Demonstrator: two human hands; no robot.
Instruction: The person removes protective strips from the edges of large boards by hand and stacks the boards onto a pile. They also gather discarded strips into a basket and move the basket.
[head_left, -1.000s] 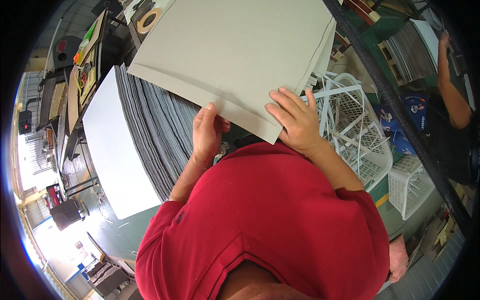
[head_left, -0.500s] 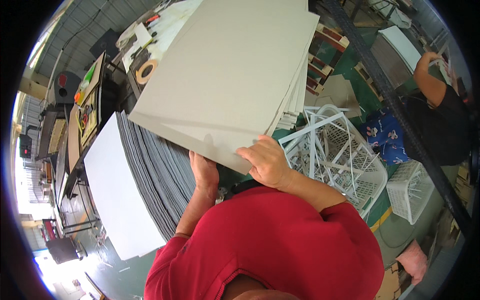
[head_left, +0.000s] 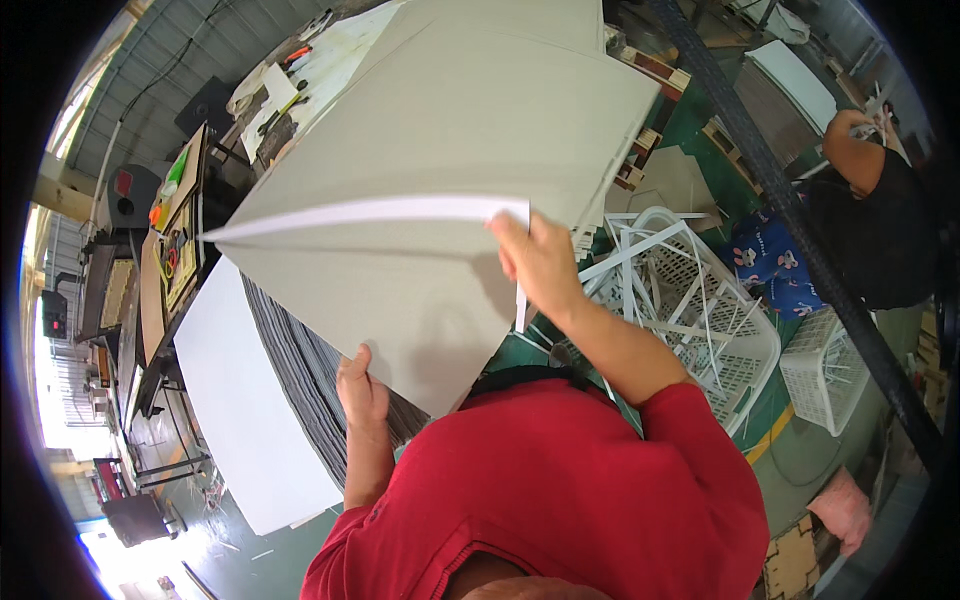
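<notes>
My right hand (head_left: 535, 258) grips the edge of a large grey cardboard sheet (head_left: 470, 120) and lifts it, so its white underside edge shows. My left hand (head_left: 361, 385) holds the near corner of the grey sheet below it (head_left: 410, 310). Both sheets are the top of a stack in front of me. To the left lies a thick pile of sheets (head_left: 300, 370) topped by a white sheet (head_left: 235, 390).
A white plastic basket (head_left: 700, 330) with white strips stands to my right, a smaller white basket (head_left: 830, 370) beyond it. Another person in black (head_left: 870, 210) works at the far right. A workbench with tools (head_left: 170, 240) is at the left, wooden pallets at the top right.
My right hand has lifted the top grey sheet up and away from the one beneath. The stack now fills more of the view.
</notes>
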